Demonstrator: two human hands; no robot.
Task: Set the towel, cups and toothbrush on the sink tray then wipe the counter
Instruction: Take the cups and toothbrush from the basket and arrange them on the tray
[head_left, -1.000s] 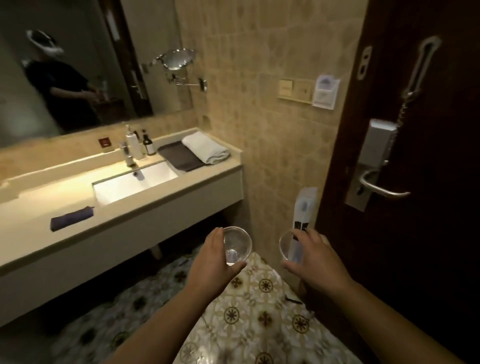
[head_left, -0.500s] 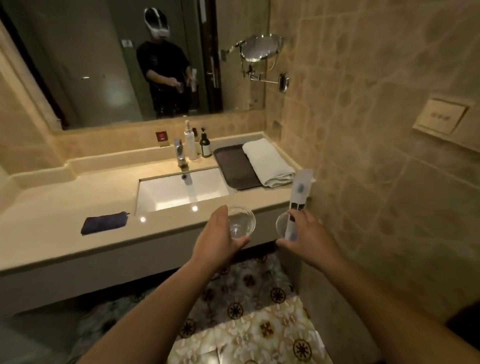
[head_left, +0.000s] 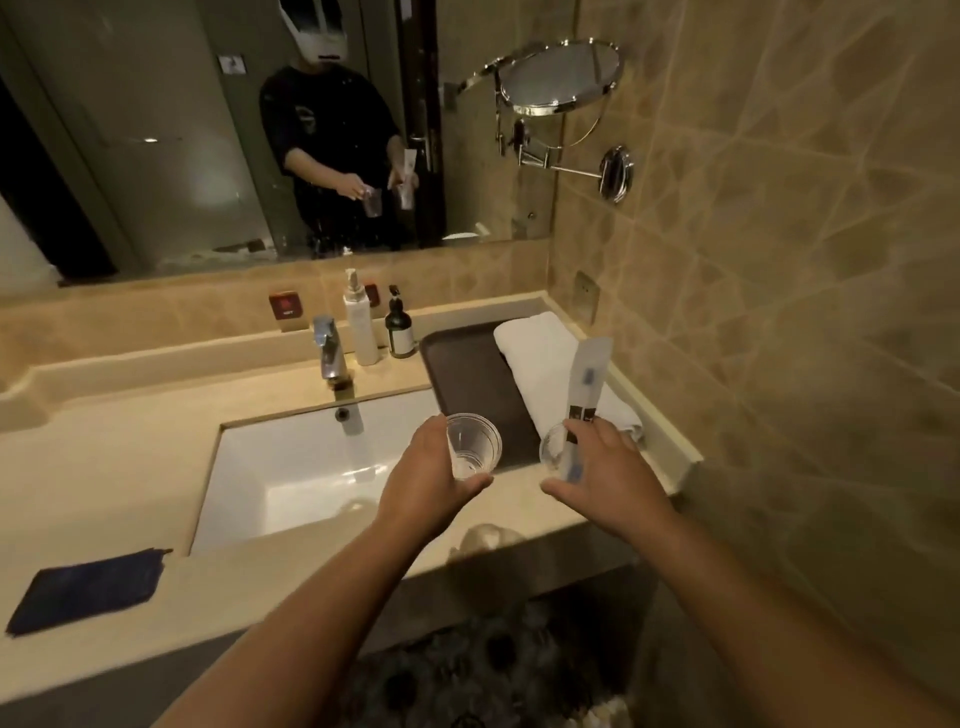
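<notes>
My left hand (head_left: 423, 486) grips a clear plastic cup (head_left: 472, 447) above the front right corner of the basin. My right hand (head_left: 605, 475) holds a second clear cup (head_left: 553, 452) together with a wrapped toothbrush (head_left: 584, 384) that sticks up from it. Both hands hover at the near end of the dark tray (head_left: 467, 374) on the counter's right side. A rolled white towel (head_left: 540, 353) lies along the tray's right half. A dark blue cloth (head_left: 85, 590) lies flat on the counter (head_left: 119, 441) at the front left.
The white basin (head_left: 291, 467) with a chrome tap (head_left: 330, 351) sits left of the tray. A white pump bottle (head_left: 359, 327) and a dark bottle (head_left: 400, 330) stand behind it. The tiled wall (head_left: 779, 260) and a swing-arm mirror (head_left: 563, 75) close off the right side.
The view has swung from the door to the sink and come closer. Both hands, still holding the cups and toothbrush, have moved forward to the tray's near end.
</notes>
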